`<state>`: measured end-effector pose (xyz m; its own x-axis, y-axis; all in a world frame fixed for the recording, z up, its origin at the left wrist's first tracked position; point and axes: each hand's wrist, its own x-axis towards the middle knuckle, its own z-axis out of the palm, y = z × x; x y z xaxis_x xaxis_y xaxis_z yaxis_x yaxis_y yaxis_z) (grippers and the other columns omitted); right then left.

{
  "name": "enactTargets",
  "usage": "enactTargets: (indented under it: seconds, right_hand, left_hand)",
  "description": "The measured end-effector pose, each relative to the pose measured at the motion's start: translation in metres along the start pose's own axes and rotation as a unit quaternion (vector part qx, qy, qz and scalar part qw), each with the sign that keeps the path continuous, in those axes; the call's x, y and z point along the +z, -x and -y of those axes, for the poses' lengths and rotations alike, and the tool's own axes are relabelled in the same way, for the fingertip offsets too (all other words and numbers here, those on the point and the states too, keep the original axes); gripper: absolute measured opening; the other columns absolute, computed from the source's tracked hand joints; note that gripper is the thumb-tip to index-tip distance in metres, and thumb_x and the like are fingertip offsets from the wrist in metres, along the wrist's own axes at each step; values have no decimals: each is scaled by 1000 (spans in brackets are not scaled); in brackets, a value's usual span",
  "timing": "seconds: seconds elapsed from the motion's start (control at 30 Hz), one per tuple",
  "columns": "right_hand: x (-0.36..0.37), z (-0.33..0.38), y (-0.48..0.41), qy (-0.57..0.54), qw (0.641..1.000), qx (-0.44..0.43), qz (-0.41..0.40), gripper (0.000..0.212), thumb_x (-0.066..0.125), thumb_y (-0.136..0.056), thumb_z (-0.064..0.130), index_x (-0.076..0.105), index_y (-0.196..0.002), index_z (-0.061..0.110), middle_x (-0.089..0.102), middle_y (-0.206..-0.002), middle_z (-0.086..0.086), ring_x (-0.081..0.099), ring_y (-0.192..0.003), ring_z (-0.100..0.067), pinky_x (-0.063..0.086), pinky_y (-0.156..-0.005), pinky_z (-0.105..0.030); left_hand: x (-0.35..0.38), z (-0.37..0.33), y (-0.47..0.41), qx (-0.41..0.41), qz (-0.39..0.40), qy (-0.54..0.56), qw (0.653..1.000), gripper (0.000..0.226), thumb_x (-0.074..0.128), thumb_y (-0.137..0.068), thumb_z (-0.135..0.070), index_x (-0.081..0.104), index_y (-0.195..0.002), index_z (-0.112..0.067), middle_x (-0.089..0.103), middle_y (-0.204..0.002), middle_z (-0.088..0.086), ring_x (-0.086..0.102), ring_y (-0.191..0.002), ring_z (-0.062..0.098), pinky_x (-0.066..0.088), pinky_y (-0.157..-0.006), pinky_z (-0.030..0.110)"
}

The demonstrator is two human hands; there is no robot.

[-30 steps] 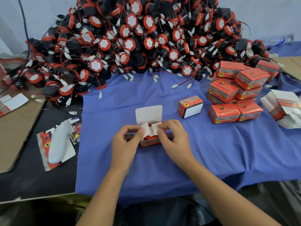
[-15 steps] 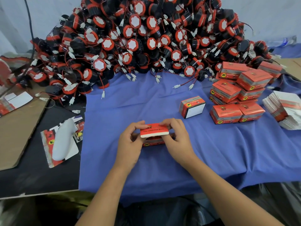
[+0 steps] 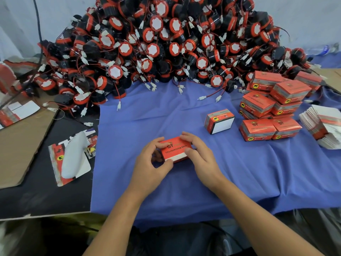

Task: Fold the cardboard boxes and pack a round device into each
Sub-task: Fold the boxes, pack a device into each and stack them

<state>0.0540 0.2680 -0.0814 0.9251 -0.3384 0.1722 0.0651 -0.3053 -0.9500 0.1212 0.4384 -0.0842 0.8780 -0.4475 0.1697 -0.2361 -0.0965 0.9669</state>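
While left hand (image 3: 151, 163) and right hand (image 3: 201, 157) pinch the small red cardboard box (image 3: 175, 147) on blue cloth (image 3: 239, 172), closing appears underway; its white tuck flap (image 3: 177, 157) needs pushing in.

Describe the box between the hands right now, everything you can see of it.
The box is a small orange-red printed cardboard carton with an ST logo and black text on its lid. The lid is folded down, but a white strip shows along its near edge, so it looks not fully tucked. It lies on the blue cloth, the left hand gripping its left end, the right hand its right end.
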Motion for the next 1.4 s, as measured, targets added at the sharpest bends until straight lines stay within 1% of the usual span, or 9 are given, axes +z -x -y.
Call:
enactTargets:
  seconds: [0.13, 0.27, 0.37, 0.5, 0.7, 0.8, 0.93, 1.07, 1.4]
  right_hand:
    - [2, -6, -1, 37, 999, -12, -1, 42, 61, -95, 10, 61, -134, 25, 52, -146, 16, 46, -139, -10, 44, -112, -47]
    - [2, -7, -2, 60, 997, -44, -11, 40, 61, -95, 22, 63, -134, 31, 53, -147, 13, 46, -140, -9, 46, -110, -45]
    - [3, -6, -2, 63, 996, -60, -21, 33, 62, -97, 25, 66, -128, 38, 54, -145, 10, 49, -137, -7, 51, -105, -39]
    - [5, -6, -4, 58, 994, -70, -53, 29, 66, -100, 19, 70, -121, 40, 60, -140, 7, 54, -132, -7, 52, -103, -42]
    - [2, -5, -1, 22, 998, -46, -26, 30, 67, -98, 16, 72, -123, 33, 56, -147, 6, 52, -136, -4, 51, -106, -37]
    - [2, -4, -1, 7, 999, -30, -23, 33, 67, -99, 14, 71, -124, 35, 54, -149, 6, 49, -138, -4, 50, -108, -42]
    - [3, -4, -1, 9, 999, -29, -26, 33, 65, -99, 22, 69, -125, 42, 53, -150, 8, 48, -140, -4, 48, -110, -45]
    - [3, -5, -1, 20, 999, -32, -33, 32, 64, -98, 27, 68, -126, 42, 54, -150, 10, 49, -138, -4, 49, -108, -46]
    - [4, -5, -1, 44, 997, -46, -43, 40, 67, -100, 17, 66, -122, 50, 54, -150, 10, 55, -131, -5, 51, -105, -36]
  left_hand:
    - [0, 3, 1, 19, -6, -43, 999, 44, 70, -80, -24, 66, -123, -30, 61, -119, -36, 66, -98, 18, 58, -87, 31]
    - [1, 2, 1, 36, -21, -52, 998, 39, 65, -86, -23, 64, -120, -41, 59, -123, -40, 67, -101, 8, 54, -86, 18]
    - [1, 1, 3, 42, -30, -59, 997, 34, 62, -92, -25, 62, -120, -45, 59, -133, -30, 66, -106, 4, 50, -87, 12]
    - [1, 1, 2, 50, -37, -83, 995, 24, 59, -104, -29, 64, -122, -44, 61, -137, -18, 65, -112, 6, 54, -92, 25]
    - [-1, -1, 7, 68, -40, -132, 988, 43, 72, -94, -11, 66, -125, -40, 52, -152, -9, 68, -106, 5, 57, -93, 28]
    - [2, -1, 11, 73, -45, -189, 978, 49, 74, -92, -12, 64, -137, -30, 44, -158, -5, 65, -122, 18, 51, -106, 33]
    - [4, -4, 14, 96, -55, -215, 970, 49, 71, -96, -13, 60, -142, -26, 45, -158, -3, 54, -135, 13, 46, -111, 33]
    - [3, -6, 14, 115, -64, -226, 965, 48, 71, -95, -7, 64, -138, -27, 52, -153, -3, 50, -131, 2, 37, -110, 15]
    - [5, -6, 14, 108, -54, -249, 961, 46, 68, -97, -8, 63, -141, -22, 53, -152, -3, 50, -127, 6, 28, -108, 4]
